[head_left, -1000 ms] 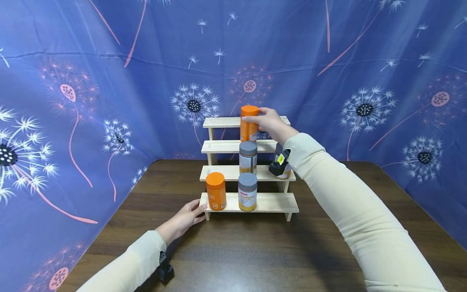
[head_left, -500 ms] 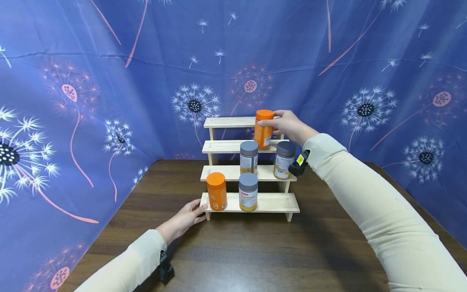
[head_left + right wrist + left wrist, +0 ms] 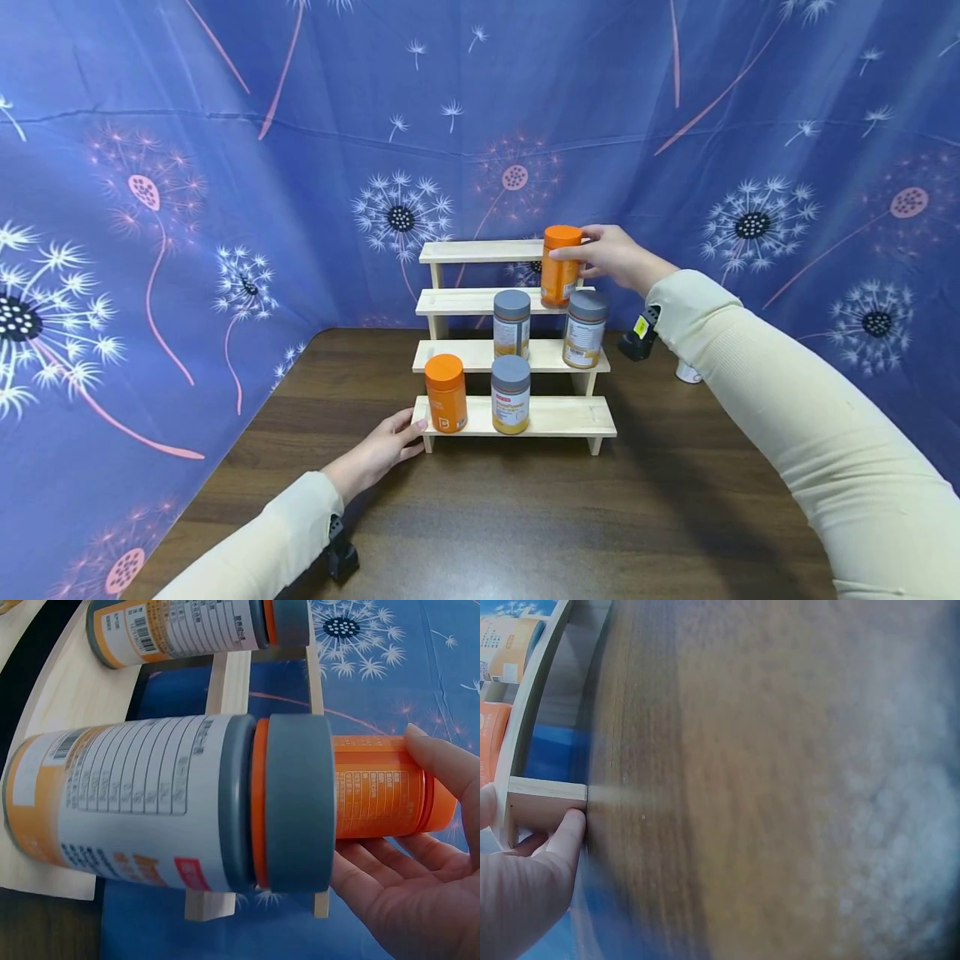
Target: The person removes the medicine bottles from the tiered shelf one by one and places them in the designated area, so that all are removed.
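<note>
My right hand (image 3: 618, 257) grips an orange jar (image 3: 561, 271) near its lid, upright at the right part of the third tier of a wooden step shelf (image 3: 570, 414). In the right wrist view, thumb and fingers lie on opposite sides of this orange jar (image 3: 379, 787), behind a grey-lidded jar (image 3: 150, 802). My left hand (image 3: 381, 454) holds the left end of the bottom tier. The left wrist view shows its fingers against the shelf's front leg (image 3: 547, 802), with the thumb by the board.
Another orange jar (image 3: 446, 400) and a grey-lidded jar (image 3: 510, 400) stand on the bottom tier. The second tier carries two grey-lidded jars, one central (image 3: 512, 325) and one right (image 3: 583, 333). A white object (image 3: 688, 372) shows partly behind the right sleeve. A blue curtain (image 3: 300, 167) hangs behind.
My right hand has carried the orange jar rightward and slightly down, from above the middle of the shelf to the third tier's right part. The left hand keeps its place.
</note>
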### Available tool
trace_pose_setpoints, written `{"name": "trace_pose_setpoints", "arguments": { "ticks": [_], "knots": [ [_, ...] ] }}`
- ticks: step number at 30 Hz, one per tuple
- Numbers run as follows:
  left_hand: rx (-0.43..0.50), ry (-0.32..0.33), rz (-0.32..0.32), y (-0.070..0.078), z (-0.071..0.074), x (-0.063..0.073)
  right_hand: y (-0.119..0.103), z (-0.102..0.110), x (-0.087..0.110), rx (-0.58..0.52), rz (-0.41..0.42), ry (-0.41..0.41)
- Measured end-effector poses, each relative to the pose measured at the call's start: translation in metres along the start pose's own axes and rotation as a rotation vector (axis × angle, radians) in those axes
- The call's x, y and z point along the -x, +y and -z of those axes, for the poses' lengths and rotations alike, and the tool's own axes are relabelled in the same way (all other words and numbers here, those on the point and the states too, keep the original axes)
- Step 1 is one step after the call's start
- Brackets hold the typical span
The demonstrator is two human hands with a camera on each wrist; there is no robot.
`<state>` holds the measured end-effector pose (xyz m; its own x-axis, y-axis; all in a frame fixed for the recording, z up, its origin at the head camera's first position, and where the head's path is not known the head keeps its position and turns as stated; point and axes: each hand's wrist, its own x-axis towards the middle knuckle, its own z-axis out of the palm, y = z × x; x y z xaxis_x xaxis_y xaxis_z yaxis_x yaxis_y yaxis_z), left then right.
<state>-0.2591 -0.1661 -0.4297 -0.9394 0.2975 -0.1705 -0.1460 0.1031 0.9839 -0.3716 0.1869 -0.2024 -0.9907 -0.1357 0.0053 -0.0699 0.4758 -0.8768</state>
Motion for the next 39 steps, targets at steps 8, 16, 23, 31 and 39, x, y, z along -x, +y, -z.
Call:
{"name": "trace_pose_setpoints", "arguments": {
  "ticks": [8,16,23,31,39],
  "knots": [
    [0.012,0.019,0.011,-0.001,-0.002,-0.001,0.007,0.009,0.003,-0.016,0.0,0.015],
    [0.02,0.015,0.009,0.0,-0.004,-0.003,0.017,0.024,0.013,-0.012,-0.008,0.027],
    [0.003,0.017,0.03,0.0,-0.003,-0.002,0.029,0.037,0.019,0.006,-0.007,0.049],
    [0.005,0.006,-0.006,0.0,-0.001,-0.003,0.041,0.052,0.025,0.012,0.003,0.102],
    [0.006,0.007,-0.003,-0.003,0.0,-0.002,0.062,0.064,0.024,-0.012,-0.011,0.14]
  ]
}}
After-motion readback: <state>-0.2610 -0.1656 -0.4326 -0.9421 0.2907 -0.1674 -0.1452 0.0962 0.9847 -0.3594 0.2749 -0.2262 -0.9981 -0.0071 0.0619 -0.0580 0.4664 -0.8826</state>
